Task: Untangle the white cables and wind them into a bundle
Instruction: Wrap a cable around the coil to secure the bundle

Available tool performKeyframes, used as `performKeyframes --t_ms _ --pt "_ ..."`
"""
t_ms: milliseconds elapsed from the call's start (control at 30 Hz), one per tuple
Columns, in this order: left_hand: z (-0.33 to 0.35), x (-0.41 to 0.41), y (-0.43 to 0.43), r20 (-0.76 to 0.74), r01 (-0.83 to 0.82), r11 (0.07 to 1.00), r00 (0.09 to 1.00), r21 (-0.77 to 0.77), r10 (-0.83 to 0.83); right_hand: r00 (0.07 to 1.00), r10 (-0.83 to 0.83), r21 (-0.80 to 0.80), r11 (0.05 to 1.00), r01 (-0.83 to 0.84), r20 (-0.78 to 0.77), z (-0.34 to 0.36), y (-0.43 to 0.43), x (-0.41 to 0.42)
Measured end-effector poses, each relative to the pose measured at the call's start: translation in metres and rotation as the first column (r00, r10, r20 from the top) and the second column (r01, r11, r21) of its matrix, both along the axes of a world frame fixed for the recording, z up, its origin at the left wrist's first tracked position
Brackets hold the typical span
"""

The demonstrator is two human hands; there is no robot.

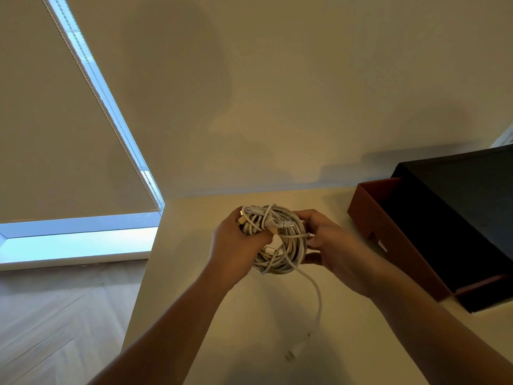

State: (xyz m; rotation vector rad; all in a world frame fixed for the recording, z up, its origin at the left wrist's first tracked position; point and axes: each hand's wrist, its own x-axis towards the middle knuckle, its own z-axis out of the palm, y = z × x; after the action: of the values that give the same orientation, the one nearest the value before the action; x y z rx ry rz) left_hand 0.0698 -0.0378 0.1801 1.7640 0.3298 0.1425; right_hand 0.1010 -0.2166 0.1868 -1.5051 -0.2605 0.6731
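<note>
A coil of white cables (280, 240) hangs in the air above a pale table (249, 315), held between both hands. My left hand (236, 245) grips the coil's left side, fingers curled round several strands and plugs. My right hand (330, 243) pinches the coil's right edge between thumb and fingers. Several connectors stick out near the top of the coil. One loose cable end (316, 301) trails down from the coil's bottom, and its plug (294, 352) lies blurred near the table surface.
An open reddish-brown box with a dark inside (433, 234) stands at the table's right. A plain wall rises behind the table. To the left are a window with a lowered blind (55, 134) and wooden floor (55, 323).
</note>
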Motion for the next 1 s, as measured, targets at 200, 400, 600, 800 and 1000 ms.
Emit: performKeyframes --t_ms 200,400,600,800,1000 --pt "0.000 -0.002 0.001 0.001 0.047 0.997 0.999 0.057 -0.047 0.993 -0.045 0.012 0.999 0.046 -0.110 -0.005 -0.001 0.002" --pt "0.006 -0.001 0.003 0.012 0.200 0.977 0.979 0.071 -0.201 0.979 0.122 -0.049 0.990 -0.131 -0.162 -0.004 -0.004 0.014" --pt "0.009 0.003 0.014 -0.014 0.344 0.934 0.939 0.093 -0.345 0.992 0.129 -0.093 0.987 -0.129 -0.009 0.001 -0.001 0.016" --pt "0.009 0.002 0.016 -0.103 0.507 0.854 0.862 0.117 -0.497 0.785 0.229 -0.429 0.902 0.052 0.575 -0.004 -0.001 0.020" --pt "0.016 -0.001 0.013 -0.119 0.595 0.800 0.803 0.083 -0.585 0.495 0.472 -0.635 0.736 0.235 0.730 -0.017 0.005 0.029"
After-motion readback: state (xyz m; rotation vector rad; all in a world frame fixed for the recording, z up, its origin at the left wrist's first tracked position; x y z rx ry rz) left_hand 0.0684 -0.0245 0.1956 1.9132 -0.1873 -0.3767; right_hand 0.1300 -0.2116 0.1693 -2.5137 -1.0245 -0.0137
